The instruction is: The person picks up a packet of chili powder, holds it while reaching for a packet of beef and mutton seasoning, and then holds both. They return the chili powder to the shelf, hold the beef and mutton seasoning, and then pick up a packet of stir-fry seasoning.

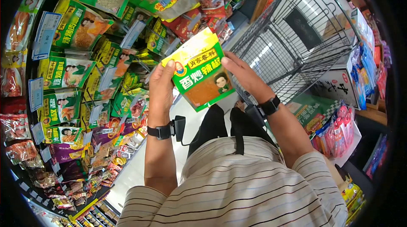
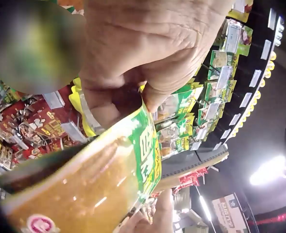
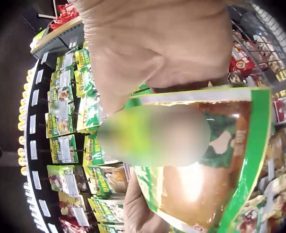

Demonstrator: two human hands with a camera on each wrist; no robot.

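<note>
Both hands hold up a green and yellow spice packet (image 1: 203, 72) in front of the body, its printed face turned to the head camera. A clear window in it shows orange-brown powder. My left hand (image 1: 161, 85) pinches the packet's left edge, thumb on the front and the other fingers behind, hidden in the head view. On the opposite edge my right hand (image 1: 246, 76) grips it, thumb at the upper right corner. The left wrist view shows the packet (image 2: 94, 174) bulging below the left hand (image 2: 147, 43); in the right wrist view the right hand (image 3: 157, 43) lies along its edge.
Racks of hanging spice packets (image 1: 68, 72) with price tags (image 1: 45, 34) fill the left side. A wire shopping cart (image 1: 271, 44) stands ahead to the right. Beyond it are a white carton (image 1: 337, 87) and pink packaged goods (image 1: 339, 131) at the right.
</note>
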